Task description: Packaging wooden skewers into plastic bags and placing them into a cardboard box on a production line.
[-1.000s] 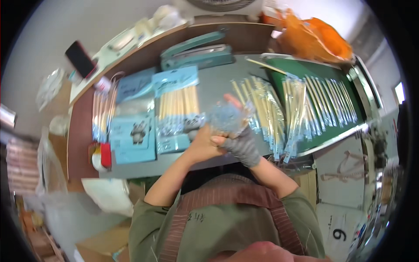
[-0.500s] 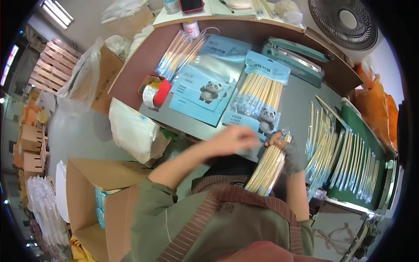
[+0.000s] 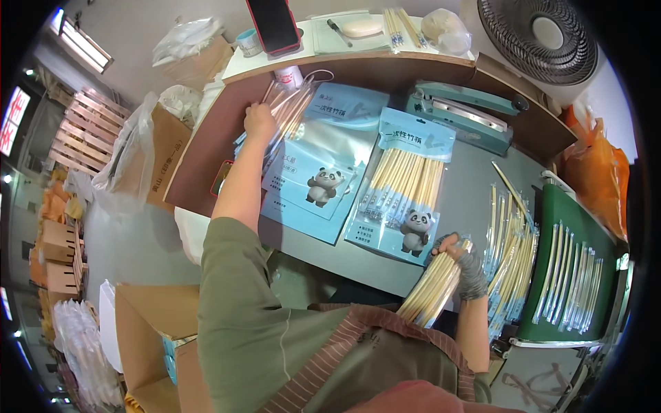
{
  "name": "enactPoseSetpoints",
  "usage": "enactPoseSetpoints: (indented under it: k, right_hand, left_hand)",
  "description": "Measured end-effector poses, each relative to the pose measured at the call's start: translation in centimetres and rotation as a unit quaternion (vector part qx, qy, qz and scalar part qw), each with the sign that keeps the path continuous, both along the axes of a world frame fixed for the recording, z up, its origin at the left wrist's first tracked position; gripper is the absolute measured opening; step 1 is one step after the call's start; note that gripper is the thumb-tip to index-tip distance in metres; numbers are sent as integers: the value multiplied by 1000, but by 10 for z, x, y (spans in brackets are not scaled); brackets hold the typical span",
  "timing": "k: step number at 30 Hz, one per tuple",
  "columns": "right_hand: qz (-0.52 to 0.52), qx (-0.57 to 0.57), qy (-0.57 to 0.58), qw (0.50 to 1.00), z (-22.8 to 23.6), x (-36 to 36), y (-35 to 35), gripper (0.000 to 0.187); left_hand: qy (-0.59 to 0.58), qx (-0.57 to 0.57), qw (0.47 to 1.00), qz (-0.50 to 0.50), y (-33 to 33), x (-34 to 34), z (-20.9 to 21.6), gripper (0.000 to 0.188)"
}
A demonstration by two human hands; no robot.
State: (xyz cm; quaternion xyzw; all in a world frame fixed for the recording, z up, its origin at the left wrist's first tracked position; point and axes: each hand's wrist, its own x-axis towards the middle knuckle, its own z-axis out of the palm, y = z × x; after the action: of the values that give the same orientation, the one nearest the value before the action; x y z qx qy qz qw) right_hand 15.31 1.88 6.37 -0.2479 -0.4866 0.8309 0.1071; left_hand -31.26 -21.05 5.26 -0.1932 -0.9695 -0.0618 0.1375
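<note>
Head: grey table (image 3: 467, 189), chopsticks (image 3: 295, 111), fan (image 3: 544, 38)

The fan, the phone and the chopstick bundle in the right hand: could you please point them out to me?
Fan (image 3: 547, 33), head view: on its round hub.
Phone (image 3: 275, 25), head view: on its dark screen.
Chopstick bundle (image 3: 435, 283), head view: on the middle of its length.

On the grey table (image 3: 475, 182) lie blue panda-printed bags (image 3: 323, 186), wrapped chopsticks (image 3: 513, 258) and a teal sealer (image 3: 461, 113).
</note>
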Motion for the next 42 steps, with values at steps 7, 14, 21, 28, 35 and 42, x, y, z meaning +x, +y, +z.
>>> enactPoseSetpoints:
  k: [7,14,21,28,35,42]
  right_hand:
    - [25,-21,-5,999,-1,-8,-1,30]
    - [32,6,5,999,-2,-3,-4,30]
    - [29,4,-7,1000,10,1,-10,34]
    - [24,7,4,1000,6,11,-12,29]
    - [55,47,41,997,20,13,-30,28]
    - [-34,40,91,994,3,42,-40,32]
  left_hand:
    - [-77,-9,996,41,-14,-27,18,24]
    - [-58,-29,998,18,-12,-21,-1,25]
    - [13,40,999,18,-21,-26,18,19]
    - [-199,233,937,-168,-33,49,60,28]
    - [-688,576,413,-154,9,310,18,40]
    - [-761,509,337,-217,29,431,-14,56]
